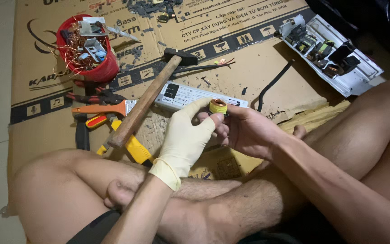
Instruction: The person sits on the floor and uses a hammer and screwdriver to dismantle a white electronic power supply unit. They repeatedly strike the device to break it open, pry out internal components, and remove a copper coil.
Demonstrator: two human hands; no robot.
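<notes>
My left hand (183, 135), in a pale yellow rubber glove, and my bare right hand (248, 131) meet over my crossed legs. Together they hold a small coil (218, 106) wrapped in yellow tape with copper wire showing at its top. The gloved thumb and fingertips pinch the coil from the left, while the right fingers grip it from the right and below.
A wooden-handled hammer (146, 101) lies on the cardboard sheet (267, 68). Pliers, an orange utility knife (99, 109) and yellow-handled tools lie at left. A red bowl (86, 49) holds copper wire scraps. A white electronics box (183, 96) and an opened circuit board (328, 52) lie beyond.
</notes>
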